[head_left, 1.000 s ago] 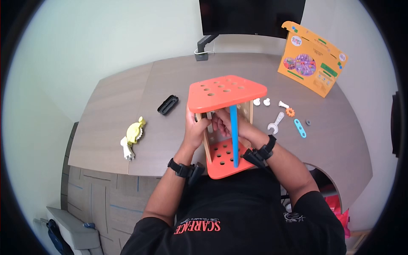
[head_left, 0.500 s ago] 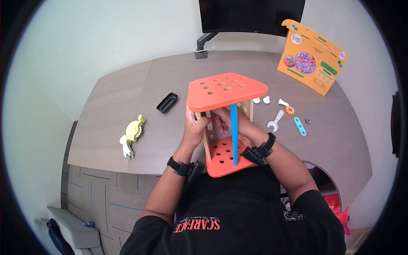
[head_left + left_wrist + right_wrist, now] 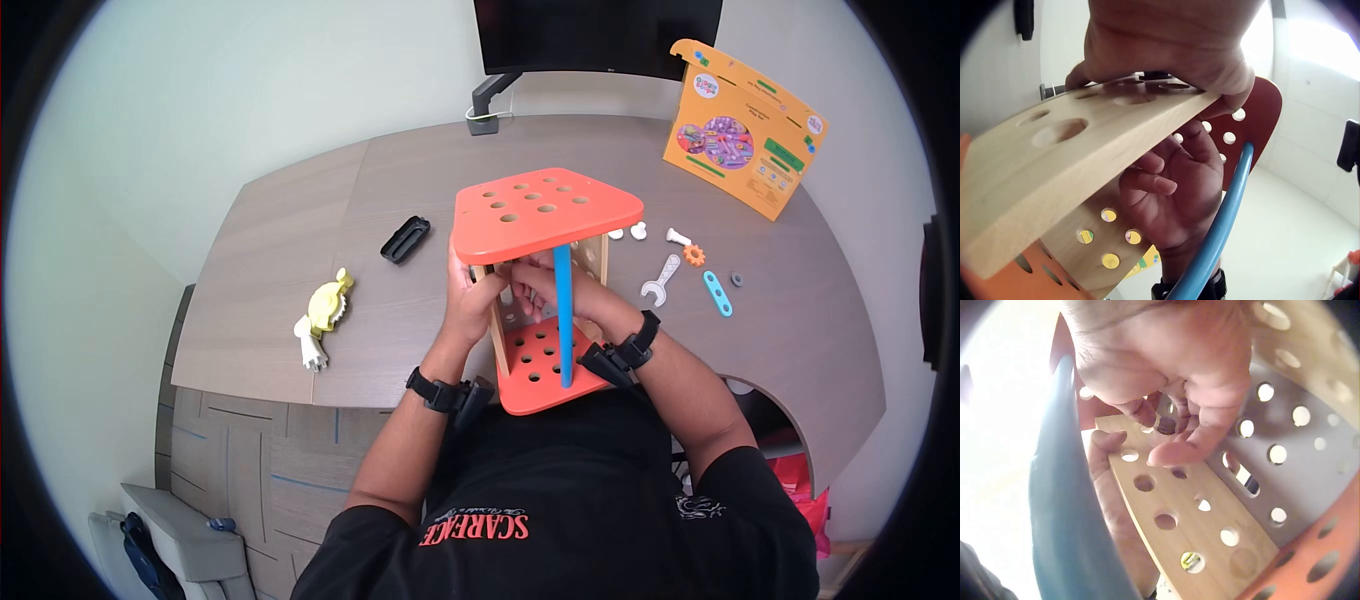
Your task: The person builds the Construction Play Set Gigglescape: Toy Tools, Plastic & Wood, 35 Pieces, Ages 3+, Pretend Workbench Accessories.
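Observation:
Upright in front of the person stands a toy workbench with an orange-red top board point(image 3: 545, 215), an orange lower board point(image 3: 540, 372), a blue post point(image 3: 564, 320) and perforated wooden sides. My left hand point(image 3: 474, 305) grips the edge of the left wooden panel point(image 3: 1204, 519), thumb inside, other fingers outside. A black piece point(image 3: 1155, 76) shows at the panel's outer face under that hand. Reaching inside the frame, my right hand point(image 3: 1172, 381) has its fingers curled at the panel's inner face, around a small dark round piece point(image 3: 1167, 425), mostly hidden by the fingers.
Right of the workbench lie a toy wrench point(image 3: 661, 280), a blue strip with holes point(image 3: 717, 293), an orange gear point(image 3: 694, 255), a grey nut point(image 3: 737, 279) and white bolts point(image 3: 678, 237). Leftward are a black tray point(image 3: 405, 240) and a yellow saw point(image 3: 327, 306). A cardboard box point(image 3: 745, 130) stands behind.
The whole head view has shifted slightly. Both hands stay at the left panel, the right fingers inside the frame changing pose a little and moving closer to the left thumb.

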A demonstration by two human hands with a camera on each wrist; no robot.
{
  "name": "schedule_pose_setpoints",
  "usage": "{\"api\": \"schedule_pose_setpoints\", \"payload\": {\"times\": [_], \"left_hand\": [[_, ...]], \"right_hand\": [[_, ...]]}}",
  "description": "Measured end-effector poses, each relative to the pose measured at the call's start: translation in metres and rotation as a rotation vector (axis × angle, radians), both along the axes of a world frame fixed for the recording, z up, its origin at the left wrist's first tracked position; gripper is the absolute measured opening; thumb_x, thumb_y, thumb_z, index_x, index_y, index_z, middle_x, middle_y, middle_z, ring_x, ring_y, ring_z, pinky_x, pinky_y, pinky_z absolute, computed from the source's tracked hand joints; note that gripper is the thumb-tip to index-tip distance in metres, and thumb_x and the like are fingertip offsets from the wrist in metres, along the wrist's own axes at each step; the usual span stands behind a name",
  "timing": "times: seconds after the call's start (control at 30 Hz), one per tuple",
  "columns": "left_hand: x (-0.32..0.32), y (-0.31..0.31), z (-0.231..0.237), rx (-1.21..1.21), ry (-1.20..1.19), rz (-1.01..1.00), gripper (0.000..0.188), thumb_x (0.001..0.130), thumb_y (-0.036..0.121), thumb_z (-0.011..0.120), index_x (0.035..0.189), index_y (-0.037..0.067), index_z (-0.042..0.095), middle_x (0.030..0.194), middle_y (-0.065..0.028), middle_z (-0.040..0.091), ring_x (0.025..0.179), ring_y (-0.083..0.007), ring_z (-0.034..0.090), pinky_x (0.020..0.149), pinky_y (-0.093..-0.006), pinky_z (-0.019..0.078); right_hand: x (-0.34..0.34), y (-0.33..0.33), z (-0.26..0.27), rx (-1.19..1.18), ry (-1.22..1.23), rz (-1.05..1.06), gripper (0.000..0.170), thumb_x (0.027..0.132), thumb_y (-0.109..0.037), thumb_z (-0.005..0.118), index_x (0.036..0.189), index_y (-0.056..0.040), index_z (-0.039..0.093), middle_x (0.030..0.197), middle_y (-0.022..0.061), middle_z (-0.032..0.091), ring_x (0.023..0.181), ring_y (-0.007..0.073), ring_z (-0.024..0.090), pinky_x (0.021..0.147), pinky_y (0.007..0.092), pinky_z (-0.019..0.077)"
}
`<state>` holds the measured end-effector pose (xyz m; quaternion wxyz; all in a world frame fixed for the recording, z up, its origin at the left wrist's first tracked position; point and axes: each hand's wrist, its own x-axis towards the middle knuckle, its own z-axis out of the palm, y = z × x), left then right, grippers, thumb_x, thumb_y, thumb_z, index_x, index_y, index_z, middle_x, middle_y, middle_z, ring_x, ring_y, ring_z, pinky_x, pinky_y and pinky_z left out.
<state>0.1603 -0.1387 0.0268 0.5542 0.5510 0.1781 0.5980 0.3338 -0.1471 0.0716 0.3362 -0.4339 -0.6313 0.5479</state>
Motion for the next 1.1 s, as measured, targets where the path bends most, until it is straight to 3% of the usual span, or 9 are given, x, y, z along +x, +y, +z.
{"api": "schedule_pose_setpoints", "payload": {"times": [0.23, 0.33, 0.43, 0.63, 0.73, 0.9, 1.03, 1.1], "left_hand": [[0.001, -0.006, 0.009, -0.018, -0.028, -0.052, 0.067, 0.080, 0.000, 0.055, 0.144, 0.002, 0.035, 0.108, -0.0138, 0.063, 0.084, -0.0229, 0.070, 0.075, -0.0367, 0.0597], [0.000, -0.004, 0.007, 0.002, -0.003, -0.027, 0.065, 0.080, 0.000, 0.054, 0.143, 0.001, 0.037, 0.108, -0.0146, 0.063, 0.084, -0.0232, 0.071, 0.075, -0.0369, 0.0598], [0.003, -0.005, 0.009, -0.025, -0.050, -0.023, 0.063, 0.079, 0.000, 0.054, 0.140, 0.000, 0.039, 0.107, -0.0159, 0.064, 0.080, -0.0237, 0.070, 0.073, -0.0374, 0.0600], [0.000, -0.013, 0.023, -0.016, 0.008, -0.028, 0.056, 0.080, 0.001, 0.054, 0.134, -0.002, 0.044, 0.103, -0.0158, 0.065, 0.082, -0.0252, 0.071, 0.073, -0.0370, 0.0601], [0.000, -0.013, 0.024, -0.009, -0.021, -0.094, 0.050, 0.080, 0.001, 0.054, 0.129, -0.004, 0.047, 0.102, -0.0155, 0.065, 0.081, -0.0259, 0.072, 0.072, -0.0381, 0.0603], [0.002, -0.007, 0.017, -0.012, -0.022, -0.010, 0.046, 0.079, 0.002, 0.056, 0.124, -0.004, 0.052, 0.104, -0.0129, 0.066, 0.087, -0.0225, 0.071, 0.075, -0.0362, 0.0593], [-0.001, -0.011, 0.016, -0.083, -0.036, -0.120, 0.043, 0.079, 0.002, 0.056, 0.122, -0.003, 0.055, 0.105, -0.0115, 0.067, 0.091, -0.0196, 0.070, 0.077, -0.0332, 0.0574], [0.002, -0.011, 0.013, -0.033, -0.055, -0.016, 0.042, 0.079, 0.001, 0.055, 0.121, -0.003, 0.056, 0.103, -0.0127, 0.068, 0.086, -0.0208, 0.070, 0.075, -0.0339, 0.0574]], "right_hand": [[0.001, -0.007, 0.016, -0.051, -0.032, -0.050, 0.038, 0.108, -0.038, 0.061, 0.095, -0.0024, 0.063, 0.065, 0.0034, 0.059, 0.048, 0.0138, 0.062, 0.043, 0.0280, 0.0513], [0.001, -0.007, 0.013, -0.020, -0.002, -0.050, 0.040, 0.108, -0.041, 0.061, 0.101, -0.0021, 0.064, 0.070, 0.0047, 0.062, 0.052, 0.0134, 0.061, 0.045, 0.0290, 0.0510], [-0.001, -0.003, -0.003, 0.241, -0.011, -0.002, 0.041, 0.109, -0.043, 0.060, 0.102, -0.0025, 0.065, 0.075, 0.0048, 0.063, 0.054, 0.0127, 0.060, 0.048, 0.0293, 0.0497], [-0.001, -0.006, 0.018, 0.027, -0.053, -0.046, 0.031, 0.107, -0.032, 0.062, 0.106, -0.0021, 0.065, 0.079, 0.0046, 0.063, 0.056, 0.0130, 0.059, 0.053, 0.0305, 0.0498], [0.000, -0.007, 0.020, 0.033, -0.014, -0.042, 0.028, 0.107, -0.029, 0.062, 0.106, -0.0015, 0.065, 0.079, 0.0044, 0.063, 0.056, 0.0129, 0.059, 0.053, 0.0305, 0.0504], [0.000, -0.003, 0.005, 0.187, -0.015, 0.039, 0.027, 0.108, -0.027, 0.060, 0.106, -0.0010, 0.064, 0.075, 0.0041, 0.061, 0.054, 0.0126, 0.059, 0.051, 0.0293, 0.0503], [0.002, -0.005, 0.015, 0.067, -0.011, 0.036, 0.025, 0.107, -0.025, 0.063, 0.110, 0.0000, 0.063, 0.082, 0.0065, 0.063, 0.056, 0.0140, 0.063, 0.050, 0.0294, 0.0513], [0.004, -0.008, 0.026, 0.009, -0.063, 0.035, 0.027, 0.108, -0.026, 0.062, 0.112, 0.0003, 0.063, 0.083, 0.0069, 0.063, 0.056, 0.0147, 0.064, 0.051, 0.0295, 0.0519]]}}
